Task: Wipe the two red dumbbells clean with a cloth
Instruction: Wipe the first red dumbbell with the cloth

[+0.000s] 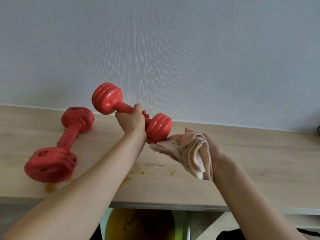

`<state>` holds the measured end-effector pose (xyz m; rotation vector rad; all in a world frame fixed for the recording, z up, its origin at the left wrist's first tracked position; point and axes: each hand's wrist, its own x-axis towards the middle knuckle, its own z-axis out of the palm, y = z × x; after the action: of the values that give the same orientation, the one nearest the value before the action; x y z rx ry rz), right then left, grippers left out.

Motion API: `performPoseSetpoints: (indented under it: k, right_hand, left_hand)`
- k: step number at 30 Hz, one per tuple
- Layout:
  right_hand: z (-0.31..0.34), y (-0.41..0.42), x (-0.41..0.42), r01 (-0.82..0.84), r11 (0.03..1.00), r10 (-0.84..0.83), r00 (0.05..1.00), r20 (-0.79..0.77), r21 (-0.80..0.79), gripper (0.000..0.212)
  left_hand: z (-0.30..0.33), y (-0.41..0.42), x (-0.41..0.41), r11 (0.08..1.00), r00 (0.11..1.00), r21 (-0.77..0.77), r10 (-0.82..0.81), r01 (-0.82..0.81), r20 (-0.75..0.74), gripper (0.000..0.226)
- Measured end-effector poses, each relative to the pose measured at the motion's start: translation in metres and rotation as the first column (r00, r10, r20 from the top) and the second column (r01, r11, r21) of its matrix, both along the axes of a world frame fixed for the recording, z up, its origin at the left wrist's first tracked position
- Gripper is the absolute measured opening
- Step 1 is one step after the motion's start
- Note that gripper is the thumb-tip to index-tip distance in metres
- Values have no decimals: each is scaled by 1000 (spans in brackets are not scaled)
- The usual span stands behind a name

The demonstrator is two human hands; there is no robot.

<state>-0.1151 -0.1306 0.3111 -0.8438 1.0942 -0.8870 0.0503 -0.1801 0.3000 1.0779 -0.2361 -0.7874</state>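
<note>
My left hand (131,122) grips the handle of one red dumbbell (107,99) and holds it tilted above the table, upper head to the left, lower head to the right. My right hand (214,149) lies palm up with fingers stretched out and carries a folded beige cloth (194,149). The cloth's left edge touches the underside of the lower head. The second red dumbbell (67,139) lies on the table at the left, apart from both hands.
The light wooden table (259,161) runs along a pale wall (173,49). Orange stains (51,187) mark the tabletop near the lying dumbbell and in the middle. A yellow-orange ball (138,224) sits below the table's front edge.
</note>
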Motion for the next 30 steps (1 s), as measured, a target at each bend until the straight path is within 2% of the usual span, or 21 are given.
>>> performPoseSetpoints:
  k: [1,3,7,11,12,14,17,20,23,27,30]
  right_hand:
    - [5,0,-5,65,998,-65,997,39,-13,39]
    - [6,-10,-13,148,978,-152,988,-14,-149,34]
    - [-9,-14,17,286,857,-323,946,-13,-428,29]
    - [-29,3,63,38,686,-353,890,-288,-726,53]
    - [-31,2,63,47,657,-376,886,-273,-753,52]
    - [-32,-8,56,134,625,-362,922,-134,-769,40]
    - [-27,-16,49,250,636,-346,938,19,-730,32]
    - [-30,-22,50,385,617,-461,883,81,-686,28]
    - [-32,-16,53,479,529,-549,823,148,-700,27]
    - [-42,1,70,396,482,-585,810,49,-781,35]
    - [-41,3,64,416,415,-574,810,121,-809,36]
  left_hand:
    - [-1,-2,0,1000,1000,5,11,-11,9,19]
    - [-3,-3,0,1000,1000,16,21,-21,15,20]
    - [-6,-1,-7,999,999,50,8,-6,-40,19]
    - [-7,8,-19,995,995,93,-18,27,-99,30]
    - [-7,10,-21,994,994,100,-31,42,-103,31]
    - [-4,13,-20,990,993,119,-64,76,-101,27]
    - [1,17,-17,975,982,144,-151,167,-117,19]
    - [3,23,-18,965,972,167,-174,200,-156,15]
    - [4,23,-22,967,977,194,-136,167,-167,12]
    - [7,23,-26,972,978,200,-88,126,-190,9]
    - [11,28,-26,962,973,222,-114,159,-203,14]
